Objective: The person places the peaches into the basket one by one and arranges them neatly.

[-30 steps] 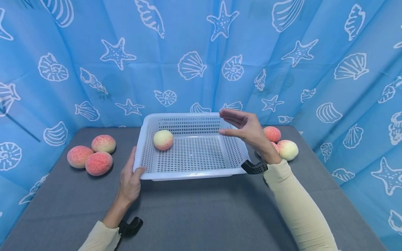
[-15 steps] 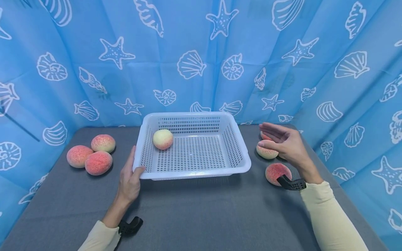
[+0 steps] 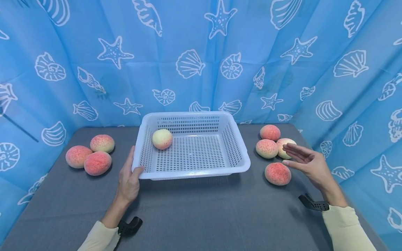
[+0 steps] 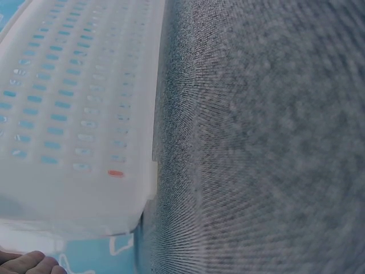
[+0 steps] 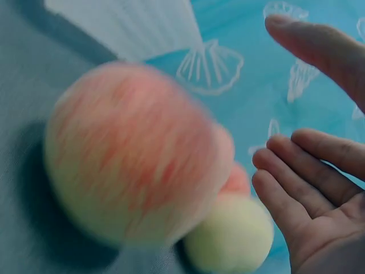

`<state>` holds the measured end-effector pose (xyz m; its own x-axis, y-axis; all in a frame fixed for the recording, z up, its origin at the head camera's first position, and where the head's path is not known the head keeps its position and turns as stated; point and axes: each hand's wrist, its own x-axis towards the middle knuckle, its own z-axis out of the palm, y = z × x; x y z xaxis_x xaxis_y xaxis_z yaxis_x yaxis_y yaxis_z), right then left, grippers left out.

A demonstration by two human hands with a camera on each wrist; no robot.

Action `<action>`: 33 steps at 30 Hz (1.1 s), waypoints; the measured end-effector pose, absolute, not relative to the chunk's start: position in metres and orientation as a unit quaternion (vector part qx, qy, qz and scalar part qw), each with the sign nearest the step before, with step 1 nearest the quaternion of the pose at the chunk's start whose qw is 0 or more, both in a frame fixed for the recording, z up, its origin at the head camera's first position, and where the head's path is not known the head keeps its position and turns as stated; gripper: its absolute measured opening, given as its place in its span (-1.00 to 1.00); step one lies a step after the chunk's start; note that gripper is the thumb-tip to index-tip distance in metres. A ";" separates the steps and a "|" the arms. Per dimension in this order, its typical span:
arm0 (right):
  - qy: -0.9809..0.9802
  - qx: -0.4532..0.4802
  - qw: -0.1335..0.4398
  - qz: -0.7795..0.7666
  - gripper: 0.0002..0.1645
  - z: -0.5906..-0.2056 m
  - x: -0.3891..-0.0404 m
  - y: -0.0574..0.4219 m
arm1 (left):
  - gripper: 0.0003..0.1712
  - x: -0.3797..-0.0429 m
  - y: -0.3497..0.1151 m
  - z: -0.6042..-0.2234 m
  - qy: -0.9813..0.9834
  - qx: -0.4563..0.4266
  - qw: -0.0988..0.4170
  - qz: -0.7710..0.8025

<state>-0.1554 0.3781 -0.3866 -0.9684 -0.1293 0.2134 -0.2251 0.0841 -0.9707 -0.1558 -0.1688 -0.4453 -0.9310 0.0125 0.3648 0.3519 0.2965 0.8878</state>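
A white perforated plastic basket [image 3: 194, 175] stands mid-table with one pale peach [image 3: 162, 139] inside, near its left wall. My left hand [image 3: 128, 181] grips the basket's front left corner, thumb over the rim; only its fingertips [image 4: 34, 264] show in the left wrist view. Nothing is in my right hand [image 3: 311, 166], which hovers at the right with fingers extended and thumb apart. Nearest to it are a red peach [image 3: 277, 174] in front and a pale peach [image 3: 285, 147] partly behind its fingers. In the right wrist view the near peach [image 5: 134, 154] looms large beside the hand.
Two more peaches, one blotchy [image 3: 267, 149] and one red [image 3: 270, 132], lie in the right group. Three peaches [image 3: 97, 163] sit clustered on the left. A grey cloth [image 3: 201, 212] covers the table, and a blue seashell curtain [image 3: 188, 52] hangs behind it.
My right hand has moved from above the basket's right side out to the right and nearer, beside the peaches there, uncovering them. The left hand and the basket have stayed in place.
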 end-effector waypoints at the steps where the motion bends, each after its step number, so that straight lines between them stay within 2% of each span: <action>1: -0.736 0.122 0.034 0.666 -0.26 -0.391 -0.153 0.381 | -0.14 -0.156 -0.169 -0.445 -0.792 -0.116 0.146 -0.581; 8: -0.736 0.144 0.009 0.662 -0.27 -0.419 -0.141 0.397 | -0.15 -0.156 -0.168 -0.444 -0.791 -0.120 0.148 -0.581; 15: -0.762 0.155 0.011 0.629 -0.30 -0.440 -0.139 0.399 | -0.15 -0.156 -0.168 -0.446 -0.791 -0.124 0.152 -0.579; 22: -0.776 0.139 0.000 0.616 -0.29 -0.452 -0.138 0.397 | -0.15 -0.156 -0.169 -0.445 -0.794 -0.123 0.152 -0.575; 33: -0.780 0.114 0.015 0.615 -0.30 -0.456 -0.138 0.394 | -0.15 -0.156 -0.169 -0.445 -0.801 -0.118 0.152 -0.566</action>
